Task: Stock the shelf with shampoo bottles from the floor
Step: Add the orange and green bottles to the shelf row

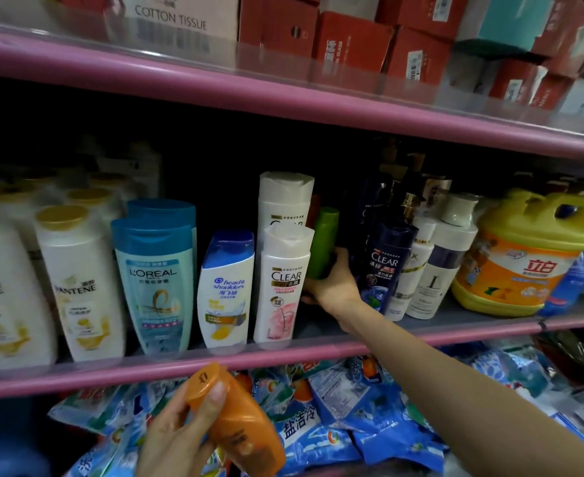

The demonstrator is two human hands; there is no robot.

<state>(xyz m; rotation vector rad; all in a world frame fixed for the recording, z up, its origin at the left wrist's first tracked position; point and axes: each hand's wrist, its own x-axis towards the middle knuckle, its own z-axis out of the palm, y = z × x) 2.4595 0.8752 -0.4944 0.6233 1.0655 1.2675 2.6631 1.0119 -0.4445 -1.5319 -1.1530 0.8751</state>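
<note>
Reaching into the middle shelf, the right hand is seen with fingers curled round the base of a green bottle, which is held upright, its cap above the fingertips. Just left of those fingers a white-and-pink CLEAR bottle is stood at the shelf front, a taller white CLEAR bottle behind it. Just right of the fingers a dark blue CLEAR bottle is stood (contact with the hand cannot be told).

Below the shelf edge, an orange bottle is gripped in the left hand, thumb pressed on its cap end, remaining fingers wrapped underneath; the bottle is tilted, cap toward the shelf. Blue detergent bags are recorded beneath and right of that hand.
</note>
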